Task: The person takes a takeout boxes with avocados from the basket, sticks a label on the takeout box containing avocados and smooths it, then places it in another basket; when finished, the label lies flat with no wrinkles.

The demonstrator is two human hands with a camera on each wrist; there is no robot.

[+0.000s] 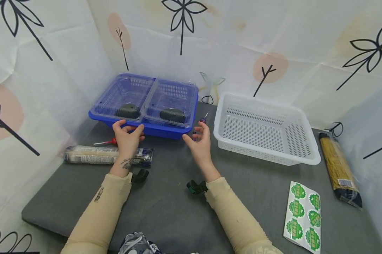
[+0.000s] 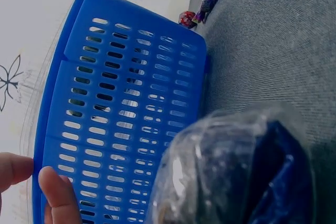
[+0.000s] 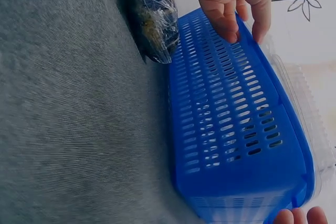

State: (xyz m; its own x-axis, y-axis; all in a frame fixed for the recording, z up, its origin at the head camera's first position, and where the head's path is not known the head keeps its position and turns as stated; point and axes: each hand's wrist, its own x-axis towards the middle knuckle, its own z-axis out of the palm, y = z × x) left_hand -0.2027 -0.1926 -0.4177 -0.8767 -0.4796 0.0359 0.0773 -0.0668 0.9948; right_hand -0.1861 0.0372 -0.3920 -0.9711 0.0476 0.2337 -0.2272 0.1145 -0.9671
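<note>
A blue plastic basket [image 1: 165, 133] stands at the back left of the table. In it sit two clear plastic containers [image 1: 127, 88], side by side, with a dark green lump [image 1: 173, 115] showing in each half; what the lumps are cannot be told. At the basket's front rim is my left hand [image 1: 127, 139], fingertips touching the rim and fingers loosely bent. My right hand [image 1: 199, 144] is at the front right corner, thumb and fingers spread apart. In the right wrist view its fingertips [image 3: 299, 216] appear close by the corner of the rim.
A white basket [image 1: 267, 150] stands to the right. Beyond it lies a bag of pasta [image 1: 340, 165], with a sheet of green stickers [image 1: 303, 215] nearer the front. Another long packet [image 1: 92, 155] and a red-handled tool [image 1: 109, 142] lie left. A small purple-wrapped item [image 1: 203, 120] lies between the baskets.
</note>
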